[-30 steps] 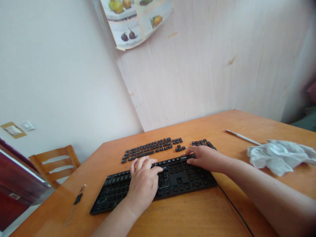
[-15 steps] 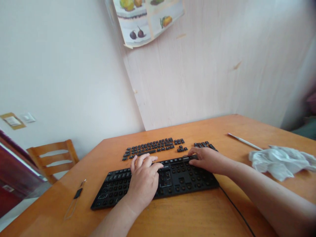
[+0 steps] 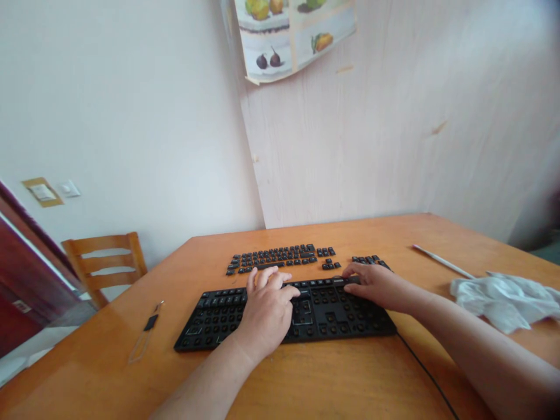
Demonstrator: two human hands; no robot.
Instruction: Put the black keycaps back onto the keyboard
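Observation:
A black keyboard base [image 3: 210, 318] with its keycaps off lies on the orange wooden table [image 3: 332, 373]. My left hand [image 3: 266, 309] rests palm down on its middle, fingers slightly spread over the top edge. My right hand [image 3: 376, 287] lies flat on its upper right part, fingers stretched toward the back edge. Behind the keyboard base, the removed black keycaps [image 3: 280, 258] are laid out in rows on the table. A black cable [image 3: 426, 373] runs from the keyboard's right end toward me.
A crumpled white cloth [image 3: 503, 294] and a thin white stick [image 3: 441, 261] lie at the right. A small wire tool with a black handle [image 3: 149, 326] lies at the left. A wooden chair [image 3: 105, 262] stands beyond the table's left edge. A fruit poster [image 3: 293, 35] hangs above.
The view has tilted up and shifted, so everything sits a little further right and lower. Both hands stay on the keyboard base in about the same spots.

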